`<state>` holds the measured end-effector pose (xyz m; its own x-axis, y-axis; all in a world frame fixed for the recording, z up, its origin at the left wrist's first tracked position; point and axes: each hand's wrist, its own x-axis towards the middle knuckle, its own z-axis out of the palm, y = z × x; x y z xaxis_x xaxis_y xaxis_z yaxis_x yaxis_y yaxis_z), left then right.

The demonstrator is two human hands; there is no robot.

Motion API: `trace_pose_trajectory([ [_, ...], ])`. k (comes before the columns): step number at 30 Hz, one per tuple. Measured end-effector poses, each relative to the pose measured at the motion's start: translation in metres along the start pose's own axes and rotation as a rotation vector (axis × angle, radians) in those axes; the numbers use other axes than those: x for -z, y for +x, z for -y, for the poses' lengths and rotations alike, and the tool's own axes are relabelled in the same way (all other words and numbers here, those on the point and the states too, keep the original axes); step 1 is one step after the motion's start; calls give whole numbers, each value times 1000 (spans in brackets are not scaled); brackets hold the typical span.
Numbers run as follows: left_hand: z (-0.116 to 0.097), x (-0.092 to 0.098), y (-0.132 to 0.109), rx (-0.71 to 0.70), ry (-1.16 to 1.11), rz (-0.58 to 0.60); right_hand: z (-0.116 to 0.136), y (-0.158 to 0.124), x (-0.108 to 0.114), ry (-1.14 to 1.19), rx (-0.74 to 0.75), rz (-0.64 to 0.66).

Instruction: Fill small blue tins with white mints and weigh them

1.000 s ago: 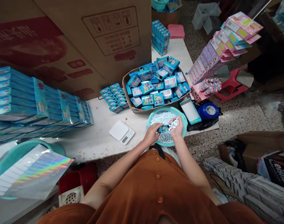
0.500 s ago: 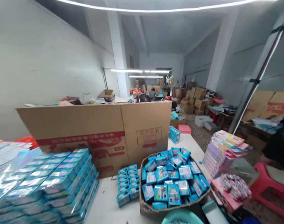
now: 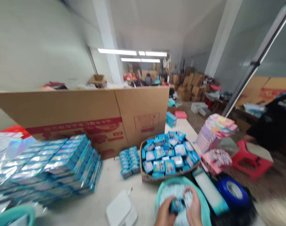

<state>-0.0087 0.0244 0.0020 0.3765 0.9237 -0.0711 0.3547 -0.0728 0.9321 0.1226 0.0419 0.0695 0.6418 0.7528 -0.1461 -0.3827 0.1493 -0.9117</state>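
Note:
My left hand (image 3: 166, 212) is closed around a small blue box (image 3: 176, 205), held over a turquoise basin (image 3: 205, 204). Close beside it, my right hand (image 3: 194, 207) has its fingers curled around small white pieces (image 3: 188, 198), blurred by motion. More white pieces (image 3: 172, 191) fill the basin under both hands. Just behind the basin, a cut-down carton (image 3: 154, 179) is heaped with blue boxes (image 3: 170, 166) like the one in my left hand.
Wrapped blue packs (image 3: 63, 157) are stacked at left, near another turquoise basin (image 3: 13, 215). A white flat device (image 3: 119, 208) lies on the table. A tall cardboard panel (image 3: 86, 110) stands behind. At right are a blue tape roll (image 3: 233, 191), a red stool (image 3: 245, 160) and a person (image 3: 272, 122).
The view has tilted downward. Both my hands have come into sight over the basin, one with a blue box. The white device and the second basin now show too.

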Motion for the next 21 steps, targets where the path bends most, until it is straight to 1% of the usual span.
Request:
trace_pose_trajectory([
  [2,-3,-1,-22,-52,-7,25,-9,-22,20,3,-112,-78],
  [3,-4,-1,-26,-77,-9,38,-11,-28,26,31,-152,-107],
  [5,-4,-2,-24,-89,-7,52,-15,-28,31,74,-173,-134],
  [7,-1,-6,-19,-81,2,38,-17,-21,33,92,-186,-133],
  [10,2,-10,-19,-156,25,58,-17,-17,36,112,-228,-147],
  [12,2,-11,-24,-194,37,76,-15,-19,39,109,-237,-149],
  [15,0,-12,-28,-186,43,69,-12,-23,44,81,-202,-139],
  [19,-5,-14,-29,-264,88,93,-11,-24,49,38,-182,-143],
  [21,-8,-16,-28,-261,95,102,-11,-24,51,24,-183,-149],
])
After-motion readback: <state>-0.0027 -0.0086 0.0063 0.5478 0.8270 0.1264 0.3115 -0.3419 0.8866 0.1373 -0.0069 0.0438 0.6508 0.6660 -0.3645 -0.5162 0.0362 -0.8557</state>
